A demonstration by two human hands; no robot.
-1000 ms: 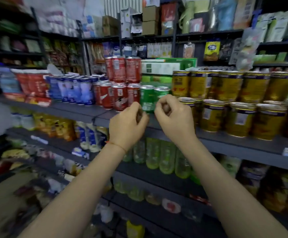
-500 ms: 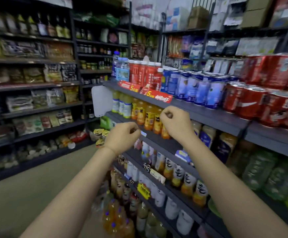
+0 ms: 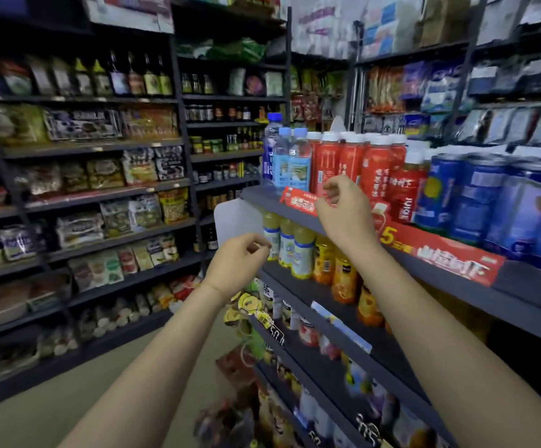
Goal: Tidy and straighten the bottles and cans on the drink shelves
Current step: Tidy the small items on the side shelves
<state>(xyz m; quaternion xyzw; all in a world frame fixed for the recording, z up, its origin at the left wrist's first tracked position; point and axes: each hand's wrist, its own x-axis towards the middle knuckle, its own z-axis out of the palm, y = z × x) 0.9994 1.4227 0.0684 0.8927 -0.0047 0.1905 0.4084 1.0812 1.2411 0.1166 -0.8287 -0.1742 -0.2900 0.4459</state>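
Observation:
On the top drink shelf (image 3: 521,286) stand pale blue water bottles (image 3: 290,160), red bottles with white caps (image 3: 356,163) and blue cans (image 3: 495,202). My right hand (image 3: 346,211) hovers in front of the red bottles at the shelf's front edge, fingers loosely curled, holding nothing. Lower and to the left, my left hand (image 3: 238,265) is raised in front of a white card (image 3: 237,218), its fingers loosely curled and empty. Yellow and orange juice bottles (image 3: 304,250) fill the shelf below.
A red price strip (image 3: 440,253) runs along the top shelf's front edge. Lower shelves hold more bottles and hanging tags (image 3: 246,305). Across the aisle (image 3: 52,412) on the left stand dark shelves of snack bags (image 3: 107,218) and jars.
My view has swung left along the shelf, from the green and gold cans past the red cans to the bottles. Both hands travelled with it, and the right hand rose to the top shelf's edge.

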